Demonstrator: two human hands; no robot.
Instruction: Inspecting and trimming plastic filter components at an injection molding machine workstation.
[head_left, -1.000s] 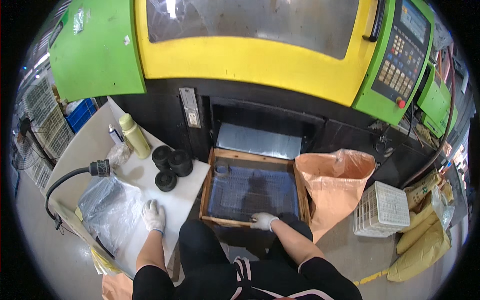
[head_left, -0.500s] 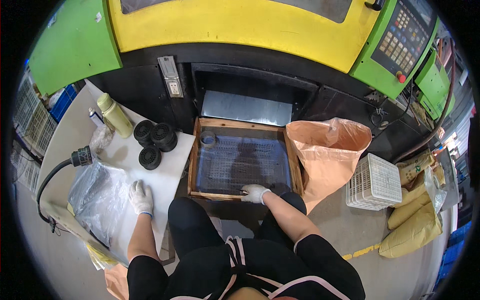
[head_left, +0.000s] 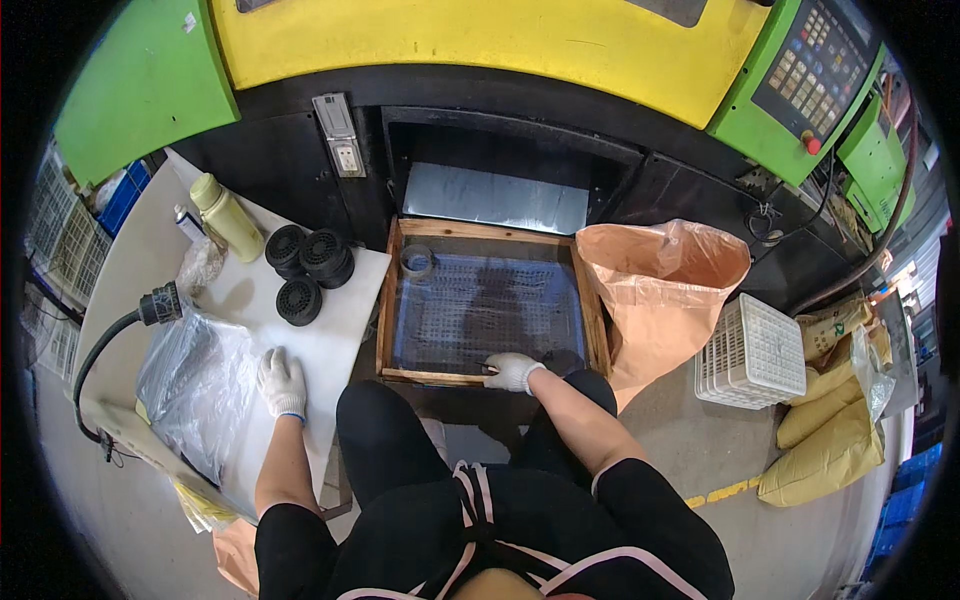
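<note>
My left hand (head_left: pixel 282 383), in a white knit glove, lies flat on the white tabletop (head_left: pixel 345 315) with its fingers stretched out. It holds nothing and is beside a crumpled clear plastic bag (head_left: pixel 195 385). My right hand (head_left: pixel 513 373), gloved the same way, is closed at the near rail of a wooden frame (head_left: pixel 430 377). A small dark tip shows at its fingers; what it belongs to is hidden. Inside the frame is a bluish mesh surface (head_left: pixel 440 330), with a grey ring (head_left: pixel 417 262) in its far left corner. Several round black slotted parts (head_left: pixel 298 300) sit on the tabletop, some stacked.
A yellow and green machine (head_left: pixel 450 45) stands ahead, with a metal chute (head_left: pixel 495 197) above the frame. An open orange bag (head_left: pixel 650 320) stands right of the frame, beside white crates (head_left: pixel 750 350) and tan sacks (head_left: pixel 820 455). A bottle (head_left: pixel 228 218) and black hose (head_left: pixel 95 355) are left.
The whole view has shifted a little, so the machine and frame sit slightly higher in the picture. Both hands keep their places on the tabletop and at the frame.
</note>
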